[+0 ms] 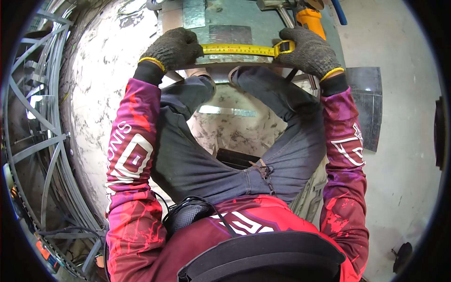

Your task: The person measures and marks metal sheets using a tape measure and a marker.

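A yellow tape measure (239, 50) is stretched level between my two gloved hands, along the front edge of a low work table (277, 33). My left hand (174, 48), in a dark knit glove with a yellow cuff, is closed on the blade's free end; the tip itself is hidden by the fingers. On the other side my right hand (310, 51) wraps round the tape's case (284, 47), which is yellow and black. Just behind the blade, a dark flat metal plate (230, 34) lies on the table top.
An orange power tool (310, 21) lies on the table beyond my right hand, with a hammer-like metal tool (278, 8) beside it. Metal frames and bars (51, 136) line the left side. Dark panels (364, 108) lie on the floor at right.
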Available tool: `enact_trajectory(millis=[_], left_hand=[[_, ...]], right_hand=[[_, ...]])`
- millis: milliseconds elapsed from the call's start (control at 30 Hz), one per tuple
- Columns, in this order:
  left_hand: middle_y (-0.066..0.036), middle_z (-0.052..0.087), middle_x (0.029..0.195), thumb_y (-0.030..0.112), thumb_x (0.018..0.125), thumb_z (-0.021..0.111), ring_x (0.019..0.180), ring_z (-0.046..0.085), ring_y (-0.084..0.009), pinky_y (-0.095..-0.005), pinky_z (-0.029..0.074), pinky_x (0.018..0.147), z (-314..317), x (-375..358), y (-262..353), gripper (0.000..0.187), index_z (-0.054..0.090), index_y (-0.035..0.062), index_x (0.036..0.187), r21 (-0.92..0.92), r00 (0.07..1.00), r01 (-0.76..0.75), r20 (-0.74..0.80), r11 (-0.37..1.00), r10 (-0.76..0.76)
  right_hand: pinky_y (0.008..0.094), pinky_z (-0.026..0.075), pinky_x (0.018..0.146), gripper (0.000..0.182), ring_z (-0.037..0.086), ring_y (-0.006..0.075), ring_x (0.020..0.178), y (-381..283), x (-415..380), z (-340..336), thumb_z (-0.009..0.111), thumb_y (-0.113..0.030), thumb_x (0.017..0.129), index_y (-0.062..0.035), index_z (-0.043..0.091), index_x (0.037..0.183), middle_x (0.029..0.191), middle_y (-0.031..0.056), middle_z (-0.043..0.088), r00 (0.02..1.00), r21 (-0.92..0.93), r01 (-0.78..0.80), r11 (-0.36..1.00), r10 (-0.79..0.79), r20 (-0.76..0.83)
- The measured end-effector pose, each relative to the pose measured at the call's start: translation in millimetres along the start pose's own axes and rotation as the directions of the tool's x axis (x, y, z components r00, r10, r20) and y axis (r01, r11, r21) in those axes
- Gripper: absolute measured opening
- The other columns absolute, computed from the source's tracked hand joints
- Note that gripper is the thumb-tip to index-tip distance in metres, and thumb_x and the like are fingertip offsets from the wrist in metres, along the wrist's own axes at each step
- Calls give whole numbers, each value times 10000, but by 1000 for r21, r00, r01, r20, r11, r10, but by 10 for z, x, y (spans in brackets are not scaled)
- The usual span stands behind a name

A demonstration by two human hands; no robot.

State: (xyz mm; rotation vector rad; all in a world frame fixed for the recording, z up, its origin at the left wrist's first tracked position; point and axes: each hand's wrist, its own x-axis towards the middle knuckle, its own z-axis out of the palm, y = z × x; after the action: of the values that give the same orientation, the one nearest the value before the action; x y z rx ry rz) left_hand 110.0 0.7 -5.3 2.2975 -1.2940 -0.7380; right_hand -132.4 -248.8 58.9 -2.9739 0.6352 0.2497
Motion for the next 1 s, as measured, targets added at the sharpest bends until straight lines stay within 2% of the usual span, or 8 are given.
enact_trajectory(millis=[233, 333, 400, 533, 733, 800, 867, 1000], left_hand=[[-237, 644, 820, 333, 946, 675, 785, 655, -379, -478, 525, 751, 30, -26, 27, 346, 710, -8, 896, 26, 999, -12, -40, 1000, 13], [-230, 638, 824, 333, 945, 677, 792, 663, -374, -479, 527, 753, 5, -17, 39, 343, 711, -2, 884, 88, 998, -60, -28, 994, 63], [-217, 648, 852, 329, 943, 686, 803, 670, -361, -479, 528, 755, 9, -28, 58, 335, 715, 2, 875, 81, 998, -57, -31, 995, 60], [-198, 643, 861, 321, 939, 699, 826, 668, -338, -474, 528, 777, 12, -39, 100, 323, 714, 5, 869, 77, 999, 14, -42, 997, -11], [-242, 719, 920, 334, 919, 667, 883, 713, -395, -489, 561, 849, 68, -73, 140, 319, 765, 33, 962, 70, 999, -6, -49, 997, 9], [-194, 661, 891, 322, 935, 693, 864, 678, -331, -467, 535, 818, 113, -51, 197, 311, 732, 21, 869, 32, 997, 18, -73, 999, -16], [-189, 667, 871, 316, 931, 692, 845, 682, -333, -470, 537, 815, 95, -50, 217, 299, 737, 25, 877, 30, 997, 5, -78, 1000, -2], [-183, 660, 824, 325, 925, 679, 810, 675, -321, -449, 533, 779, 45, 2, 204, 320, 721, 23, 828, -11, 999, 36, 11, 999, -36]], right_hand=[[424, 510, 1085, 758, 640, 334, 1264, -132, 36, -62, 820, -524, 774, -136, 656, 1404, 1338, 136, 681, 991, -46, -79, 996, 83, 107], [430, 510, 1086, 759, 645, 327, 1258, -43, 1, -3, 831, -506, 766, -132, 654, 1403, 1341, 135, 680, 984, 116, -162, 980, 151, 96], [437, 509, 1089, 740, 654, 318, 1248, 43, -41, 40, 839, -478, 765, -135, 658, 1395, 1338, 135, 686, 998, 196, -60, 979, 56, 28], [442, 515, 1080, 694, 663, 316, 1236, 158, -129, 143, 831, -424, 790, -140, 650, 1397, 1319, 131, 703, 991, 107, 50, 993, -36, -126], [442, 505, 1088, 681, 655, 309, 1251, 291, -129, 162, 835, -406, 798, -132, 645, 1392, 1334, 119, 695, 989, 106, 70, 992, -54, -141], [443, 507, 1085, 686, 658, 312, 1246, 396, -148, 138, 840, -405, 794, -128, 646, 1390, 1326, 120, 699, 978, 92, 91, 992, -72, -194], [443, 522, 1051, 675, 673, 323, 1212, 467, -179, 103, 852, -395, 782, -118, 658, 1366, 1284, 126, 714, 986, 136, -12, 991, 34, -164], [434, 537, 1003, 654, 688, 331, 1160, 483, -190, 71, 878, -397, 760, -92, 682, 1305, 1236, 141, 723, 989, 200, -14, 980, 43, -140]])
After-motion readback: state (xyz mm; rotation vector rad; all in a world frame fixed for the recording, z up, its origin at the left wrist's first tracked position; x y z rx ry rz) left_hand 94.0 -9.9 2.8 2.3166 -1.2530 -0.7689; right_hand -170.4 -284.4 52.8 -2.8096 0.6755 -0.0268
